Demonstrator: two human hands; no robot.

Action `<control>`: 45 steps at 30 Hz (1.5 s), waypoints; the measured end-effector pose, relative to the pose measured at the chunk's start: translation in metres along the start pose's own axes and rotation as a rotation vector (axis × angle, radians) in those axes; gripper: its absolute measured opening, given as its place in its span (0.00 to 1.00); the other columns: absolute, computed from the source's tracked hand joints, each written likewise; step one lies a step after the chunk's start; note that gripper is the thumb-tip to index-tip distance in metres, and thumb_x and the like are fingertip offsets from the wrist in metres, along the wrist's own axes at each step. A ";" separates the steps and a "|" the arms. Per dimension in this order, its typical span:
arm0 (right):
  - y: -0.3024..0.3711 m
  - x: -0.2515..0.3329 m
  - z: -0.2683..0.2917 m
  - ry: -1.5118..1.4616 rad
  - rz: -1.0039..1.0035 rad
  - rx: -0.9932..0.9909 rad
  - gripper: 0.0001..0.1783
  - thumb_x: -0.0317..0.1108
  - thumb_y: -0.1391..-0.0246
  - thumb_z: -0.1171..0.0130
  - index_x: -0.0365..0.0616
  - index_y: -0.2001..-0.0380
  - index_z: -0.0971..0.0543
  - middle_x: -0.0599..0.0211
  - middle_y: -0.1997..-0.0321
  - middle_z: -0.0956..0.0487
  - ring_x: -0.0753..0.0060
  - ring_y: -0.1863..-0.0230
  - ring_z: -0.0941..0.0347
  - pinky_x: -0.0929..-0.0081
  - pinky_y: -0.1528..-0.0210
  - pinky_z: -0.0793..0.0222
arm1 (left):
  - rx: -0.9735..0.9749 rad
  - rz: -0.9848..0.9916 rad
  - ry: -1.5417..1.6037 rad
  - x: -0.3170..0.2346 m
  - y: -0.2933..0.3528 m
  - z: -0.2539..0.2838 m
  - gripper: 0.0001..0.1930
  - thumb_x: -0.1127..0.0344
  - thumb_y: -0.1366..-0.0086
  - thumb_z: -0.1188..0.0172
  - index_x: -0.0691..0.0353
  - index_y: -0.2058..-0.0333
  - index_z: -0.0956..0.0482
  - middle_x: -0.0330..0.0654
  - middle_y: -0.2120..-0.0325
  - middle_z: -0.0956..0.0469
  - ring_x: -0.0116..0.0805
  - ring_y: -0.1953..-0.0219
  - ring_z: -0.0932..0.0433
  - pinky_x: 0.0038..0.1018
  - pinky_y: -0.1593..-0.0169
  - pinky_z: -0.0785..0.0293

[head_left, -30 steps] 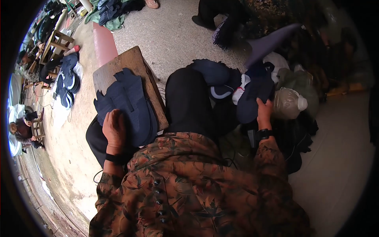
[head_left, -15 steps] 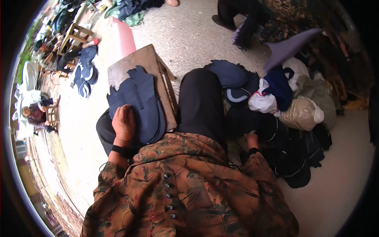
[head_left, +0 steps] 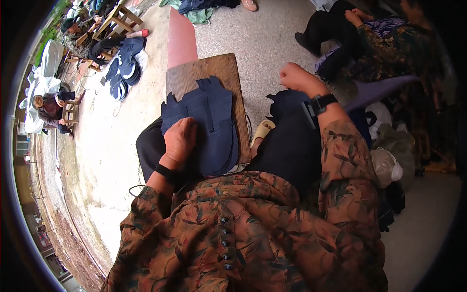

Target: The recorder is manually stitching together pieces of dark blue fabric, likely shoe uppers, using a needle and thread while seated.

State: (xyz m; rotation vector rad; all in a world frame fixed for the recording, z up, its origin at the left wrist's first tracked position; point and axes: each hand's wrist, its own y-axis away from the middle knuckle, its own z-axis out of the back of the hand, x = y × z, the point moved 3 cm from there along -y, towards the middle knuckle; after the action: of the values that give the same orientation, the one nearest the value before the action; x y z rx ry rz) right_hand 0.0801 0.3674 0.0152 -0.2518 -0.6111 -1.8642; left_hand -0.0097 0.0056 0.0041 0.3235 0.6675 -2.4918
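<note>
— Item: your left hand [head_left: 181, 138]?
— Flat, fingers together, pressing the stack of dark blue fabric pieces [head_left: 209, 124] on the wooden board [head_left: 228, 70] across your lap; stack's long axis runs near to far.

— Item: your right hand [head_left: 293, 78]?
— Raised to the right, closed around the edge of a dark cloth [head_left: 287, 104]. Left is nearer the stack.

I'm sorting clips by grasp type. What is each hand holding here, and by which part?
Left hand presses flat on the stacked dark-blue fabric pieces, near their left edge. Right hand is raised; any hold cannot be told.
</note>
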 end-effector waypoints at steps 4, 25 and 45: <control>-0.074 0.002 -0.063 0.222 -0.056 0.160 0.10 0.22 0.55 0.48 0.28 0.69 0.21 0.38 0.64 0.22 0.39 0.60 0.23 0.55 0.61 0.28 | 0.010 -0.009 -0.032 -0.001 -0.002 -0.002 0.05 0.72 0.44 0.40 0.58 0.68 0.25 0.43 0.77 0.26 0.45 0.74 0.23 0.35 0.71 0.27; -0.056 -0.065 -0.439 -0.031 -0.285 0.614 0.14 0.38 0.46 0.49 0.45 0.62 0.18 0.56 0.55 0.22 0.55 0.46 0.31 0.51 0.45 0.35 | 0.155 -0.029 0.024 0.015 -0.010 -0.008 0.13 0.79 0.60 0.39 0.61 0.72 0.25 0.36 0.85 0.38 0.33 0.85 0.37 0.29 0.81 0.46; -0.059 -0.073 -0.429 0.332 0.122 0.661 0.11 0.36 0.47 0.47 0.47 0.67 0.17 0.63 0.66 0.17 0.57 0.55 0.25 0.55 0.54 0.29 | 0.195 0.008 0.116 0.012 -0.016 -0.003 0.13 0.79 0.60 0.39 0.62 0.70 0.24 0.38 0.85 0.36 0.35 0.84 0.36 0.29 0.81 0.42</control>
State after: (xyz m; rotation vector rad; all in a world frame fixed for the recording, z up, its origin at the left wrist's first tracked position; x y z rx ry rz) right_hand 0.1032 0.2175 -0.3966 0.4358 -0.9125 -1.4486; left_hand -0.0279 0.0136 0.0035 0.5447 0.4675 -2.5503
